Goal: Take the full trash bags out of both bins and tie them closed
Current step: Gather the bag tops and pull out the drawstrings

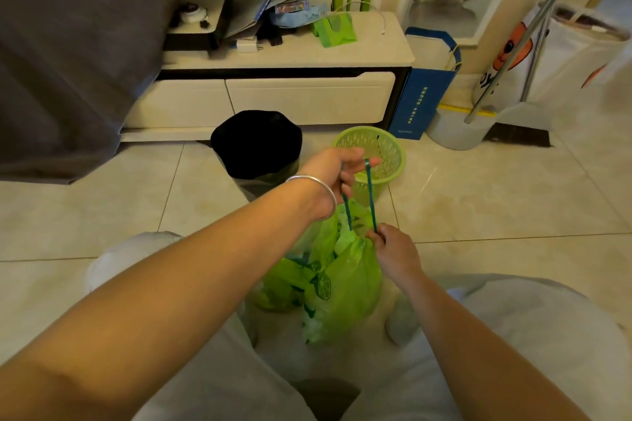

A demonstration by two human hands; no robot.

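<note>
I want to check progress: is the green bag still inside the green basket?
Out. The green bag lies on the floor before the green basket, which looks empty.

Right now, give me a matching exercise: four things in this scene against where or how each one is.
Things:
1. green trash bag
2. green basket bin
3. black-lined bin
4. blue paper bag

States:
A. bag still inside
B. beside the cabinet
C. on the floor, out of its bin
D. no bag inside

Pairs: 1-C, 2-D, 3-A, 4-B
</note>
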